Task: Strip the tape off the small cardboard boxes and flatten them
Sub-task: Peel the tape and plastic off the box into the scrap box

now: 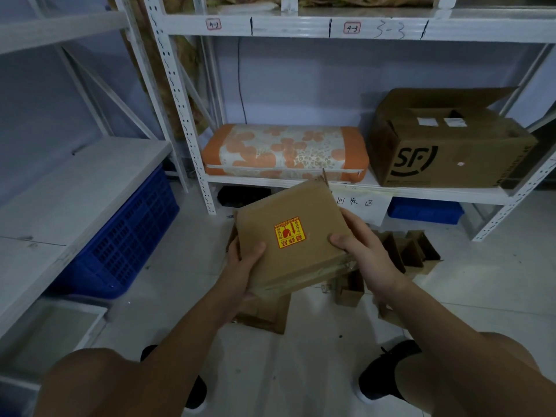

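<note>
Small cardboard box (288,236) held up in both hands over the floor, in front of the white shelf rack (331,27), tilted, broad face toward the camera. Yellow-and-red sticker (289,233) at the middle of that face, upside down, Chinese print too small to read surely. Clear tape (319,273) runs along the box's near lower edge; one flap sticks up at its far corner. Left hand (243,263) grips the lower left corner, thumb curled on the face, fingers hidden beneath. Right hand (361,251) grips the right edge, thumb on the face, fingers wrapped round behind.

On the rack's top beam: red-framed tags "4-2" (214,24) and "4-3" (351,28), handwritten "3-3" beside the latter, black marker dividers. On the rack's lower shelf: orange floral cushion (284,152) and, to its right, a big open carton (451,142) printed "SF". White paper sign (361,206) hangs from that shelf's edge with handwritten "回收区". Under the shelf, a blue bin (424,210). Left of the rack, a blue crate (126,239) under a second shelf unit. More cardboard pieces (403,254) on the floor before the rack, below the held box. Black shoes (388,371) at the bottom.
</note>
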Available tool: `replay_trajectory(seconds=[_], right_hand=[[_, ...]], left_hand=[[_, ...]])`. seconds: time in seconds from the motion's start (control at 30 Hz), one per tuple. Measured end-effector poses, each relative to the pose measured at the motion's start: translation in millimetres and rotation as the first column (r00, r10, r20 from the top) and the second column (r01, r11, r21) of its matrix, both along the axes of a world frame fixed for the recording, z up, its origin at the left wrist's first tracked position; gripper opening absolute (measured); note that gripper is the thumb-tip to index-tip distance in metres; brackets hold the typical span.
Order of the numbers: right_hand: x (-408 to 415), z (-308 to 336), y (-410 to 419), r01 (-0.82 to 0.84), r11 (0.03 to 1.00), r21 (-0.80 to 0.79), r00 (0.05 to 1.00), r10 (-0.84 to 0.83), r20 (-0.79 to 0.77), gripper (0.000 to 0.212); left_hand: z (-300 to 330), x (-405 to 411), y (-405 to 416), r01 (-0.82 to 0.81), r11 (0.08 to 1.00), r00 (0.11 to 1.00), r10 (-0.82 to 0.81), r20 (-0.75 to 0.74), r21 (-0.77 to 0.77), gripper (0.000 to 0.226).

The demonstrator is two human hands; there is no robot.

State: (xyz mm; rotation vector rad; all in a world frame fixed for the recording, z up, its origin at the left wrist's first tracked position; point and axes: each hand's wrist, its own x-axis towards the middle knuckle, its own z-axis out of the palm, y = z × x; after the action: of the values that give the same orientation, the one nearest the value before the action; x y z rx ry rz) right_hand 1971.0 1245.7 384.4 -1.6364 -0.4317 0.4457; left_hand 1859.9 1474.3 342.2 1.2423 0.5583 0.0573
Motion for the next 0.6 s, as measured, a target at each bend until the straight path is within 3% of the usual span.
replay_trajectory(seconds=[0.13, 0.3, 0.4, 0.6], right_hand=[[4, 0, 0, -0.041, 0.999, -0.002, 0.999, 0.041, -0.027, 0.061], [6, -14, 1, -0.069, 0.995, -0.068, 0.993, 0.062, -0.102, 0.075], [5, -19, 3, -0.047, 0.997, -0.060, 0.991, 0.039, -0.132, 0.070], [6, -19, 4, -0.036, 0.999, -0.009, 0.989, 0.034, -0.146, 0.075]], left_hand=[[-3, -1, -5, -0.064, 0.998, 0.995, 0.065, 0.079, -0.015, 0.086], [-3, -2, -7, -0.127, 0.974, 0.979, 0.092, 0.184, 0.188, 0.084], [0, -2, -10, -0.162, 0.950, 0.965, 0.096, 0.243, 0.265, 0.082], [4, 0, -12, -0.188, 0.946, 0.951, 0.108, 0.290, 0.265, 0.087]])
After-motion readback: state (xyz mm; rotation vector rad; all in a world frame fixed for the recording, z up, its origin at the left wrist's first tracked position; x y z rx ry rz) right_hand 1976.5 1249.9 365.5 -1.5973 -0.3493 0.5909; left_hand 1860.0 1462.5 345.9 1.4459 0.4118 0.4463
